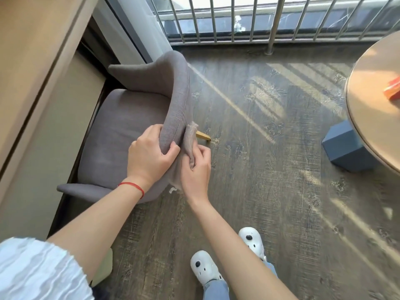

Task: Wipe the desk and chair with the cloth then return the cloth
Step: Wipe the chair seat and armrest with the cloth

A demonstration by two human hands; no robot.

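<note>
A grey upholstered chair (121, 126) with a curved backrest stands tucked against the wooden desk (32, 68) on the left. My left hand (149, 154) grips the top edge of the backrest, thumb on the outer side. My right hand (195, 169) holds a thin greyish cloth (190, 137) pressed against the outside of the backrest, just right of my left hand. The cloth's lower part is hidden behind my right hand and the chair.
A wooden chair leg (203, 135) pokes out onto the dark plank floor. A round wooden table (368, 109) with a red-orange item (392, 89) stands at right, a blue box (346, 146) beneath it. A metal railing (249, 20) runs along the window. My white shoes (205, 269) are below.
</note>
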